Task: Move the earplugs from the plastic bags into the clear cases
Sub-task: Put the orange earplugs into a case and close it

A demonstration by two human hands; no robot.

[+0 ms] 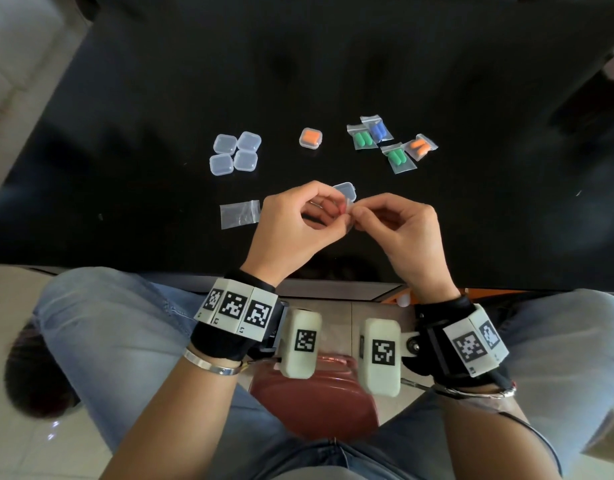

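Observation:
My left hand and my right hand meet over the near middle of the black table, both pinching one small clear plastic bag; something reddish shows inside it, mostly hidden by fingers. Just behind my fingers lies a clear case. An empty flat bag lies left of my left hand. Farther back, a cluster of several empty clear cases sits at the left. A closed case with orange earplugs is in the middle. Bags with green, blue, green and orange earplugs lie at the right.
The black table has its near edge just below my wrists. Both wrists carry black bands with white marker blocks. My knees in jeans and a reddish stool seat are below the edge.

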